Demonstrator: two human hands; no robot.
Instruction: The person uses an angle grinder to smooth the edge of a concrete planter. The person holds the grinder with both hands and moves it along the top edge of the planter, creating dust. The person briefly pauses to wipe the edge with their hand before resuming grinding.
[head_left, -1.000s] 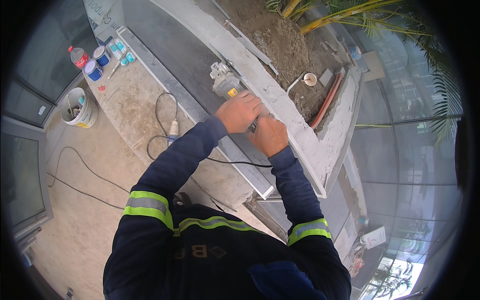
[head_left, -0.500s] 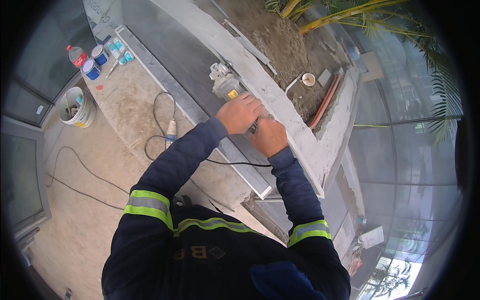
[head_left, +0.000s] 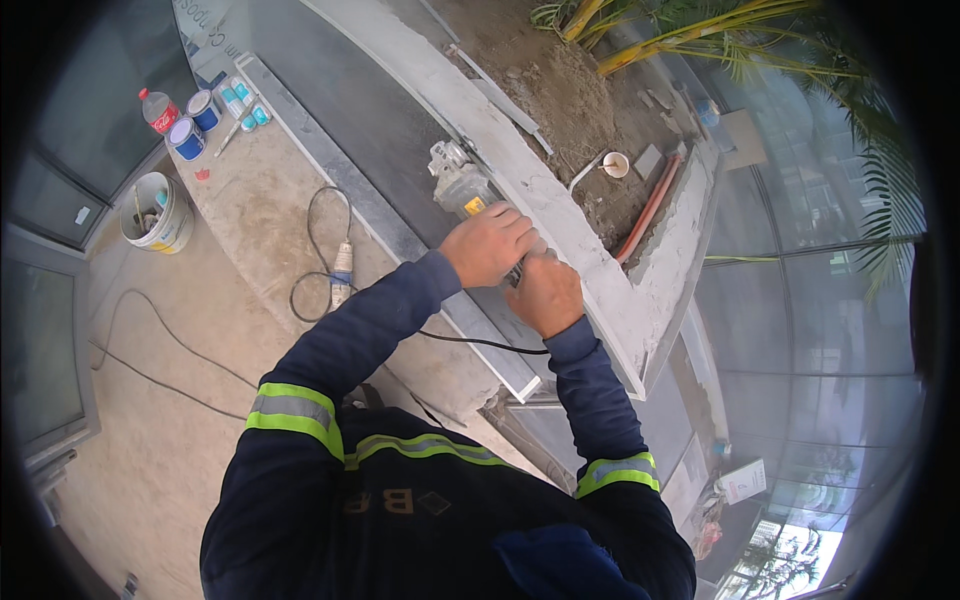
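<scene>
A dust-covered angle grinder (head_left: pixel 461 186) lies along the inner edge of a grey stone slab (head_left: pixel 375 120), its head pointing away from me. My left hand (head_left: pixel 487 244) is wrapped around the middle of its body. Behind it, my right hand (head_left: pixel 546 292) grips the rear end, close against the left. The grinder's disc is mostly hidden; its head sits beside the white plastered curb (head_left: pixel 530 190). From under my hands a black cord (head_left: pixel 480 342) runs left to a blue and white plug connector (head_left: pixel 342 268) on the floor.
Beyond the curb lies a soil bed with a white cup (head_left: pixel 615 164), an orange pipe (head_left: pixel 650 208) and palm fronds. Paint cans (head_left: pixel 187 138), a bottle (head_left: pixel 158 110) and a bucket (head_left: pixel 158 213) stand at the left. Loose cable (head_left: pixel 165 325) crosses the floor. Glass panels (head_left: pixel 800 330) rise at the right.
Both hands and the grinder have shifted a little toward me and to the right along the curb. The grip looks the same.
</scene>
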